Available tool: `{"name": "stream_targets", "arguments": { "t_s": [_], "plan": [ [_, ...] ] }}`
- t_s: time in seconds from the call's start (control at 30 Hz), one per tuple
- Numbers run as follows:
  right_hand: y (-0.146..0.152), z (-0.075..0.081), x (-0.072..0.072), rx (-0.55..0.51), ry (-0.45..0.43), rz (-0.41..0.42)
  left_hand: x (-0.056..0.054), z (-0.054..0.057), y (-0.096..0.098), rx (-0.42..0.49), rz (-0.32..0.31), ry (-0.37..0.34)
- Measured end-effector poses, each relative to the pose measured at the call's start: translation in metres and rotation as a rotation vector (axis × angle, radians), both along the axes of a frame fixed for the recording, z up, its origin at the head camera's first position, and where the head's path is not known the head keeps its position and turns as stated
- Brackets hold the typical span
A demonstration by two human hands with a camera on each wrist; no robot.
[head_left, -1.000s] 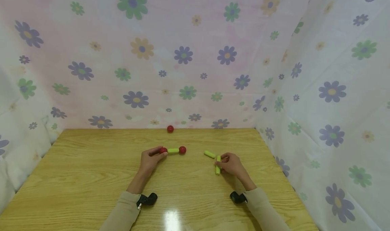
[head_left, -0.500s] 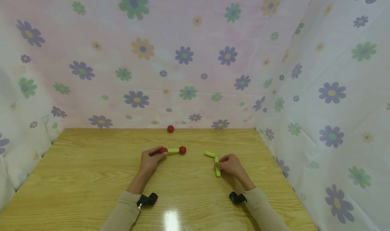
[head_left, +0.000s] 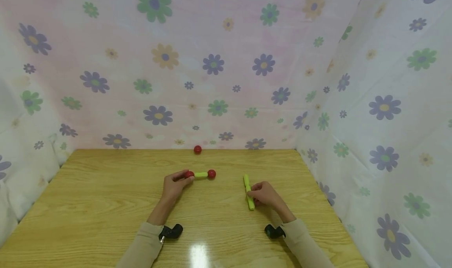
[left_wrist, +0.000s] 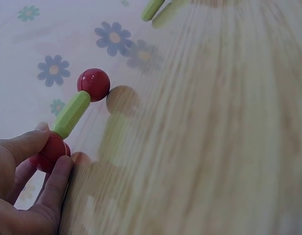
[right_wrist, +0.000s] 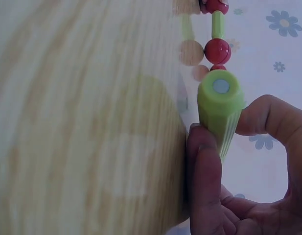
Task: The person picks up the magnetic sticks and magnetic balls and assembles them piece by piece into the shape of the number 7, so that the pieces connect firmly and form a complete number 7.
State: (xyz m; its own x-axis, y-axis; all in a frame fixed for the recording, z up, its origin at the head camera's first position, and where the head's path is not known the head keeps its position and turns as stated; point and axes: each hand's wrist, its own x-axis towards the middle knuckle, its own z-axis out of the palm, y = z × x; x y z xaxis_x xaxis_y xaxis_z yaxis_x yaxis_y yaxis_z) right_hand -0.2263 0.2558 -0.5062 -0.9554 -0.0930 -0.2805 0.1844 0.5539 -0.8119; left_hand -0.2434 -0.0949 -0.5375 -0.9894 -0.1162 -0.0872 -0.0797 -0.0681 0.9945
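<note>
My left hand (head_left: 173, 187) pinches a red ball (left_wrist: 49, 155) between thumb and fingers. From that ball a yellow-green magnetic rod (head_left: 201, 175) runs to the right and meets a second red ball (head_left: 211, 174), making a dumbbell shape. On the right, my right hand (head_left: 267, 194) pinches another yellow-green magnetic rod (head_left: 250, 203) between thumb and fingers. A similar rod (head_left: 246, 180) extends from its far end, the two nearly in one line. The right wrist view shows a silvery disc (right_wrist: 220, 86) in the end of the held rod.
A third red ball (head_left: 197, 150) lies at the back edge of the wooden table (head_left: 106, 205), against the flowered cloth (head_left: 226, 103). More cloth hangs along both sides. A black wrist camera (head_left: 172, 231) sticks out from the left sleeve, another (head_left: 273, 231) from the right.
The far rod, earlier angled off to the left, now lines up with the rod in my right hand. That held rod has shifted slightly left and nearer. The left hand stays put.
</note>
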Motion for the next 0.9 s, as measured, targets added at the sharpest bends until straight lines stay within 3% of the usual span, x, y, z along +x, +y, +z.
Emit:
{"name": "stream_targets", "arguments": {
  "t_s": [0.43, 0.63, 0.9],
  "plan": [
    [-0.003, 0.005, 0.003, -0.045, -0.017, 0.04, -0.001, -0.001, 0.0, 0.001, 0.006, -0.01],
    [-0.006, 0.007, 0.001, -0.114, -0.039, 0.091, -0.002, -0.001, 0.0, -0.013, 0.012, -0.013],
    [-0.01, 0.005, 0.0, -0.208, -0.058, 0.09, -0.001, 0.0, 0.0, -0.021, 0.015, -0.015]
  ]
}}
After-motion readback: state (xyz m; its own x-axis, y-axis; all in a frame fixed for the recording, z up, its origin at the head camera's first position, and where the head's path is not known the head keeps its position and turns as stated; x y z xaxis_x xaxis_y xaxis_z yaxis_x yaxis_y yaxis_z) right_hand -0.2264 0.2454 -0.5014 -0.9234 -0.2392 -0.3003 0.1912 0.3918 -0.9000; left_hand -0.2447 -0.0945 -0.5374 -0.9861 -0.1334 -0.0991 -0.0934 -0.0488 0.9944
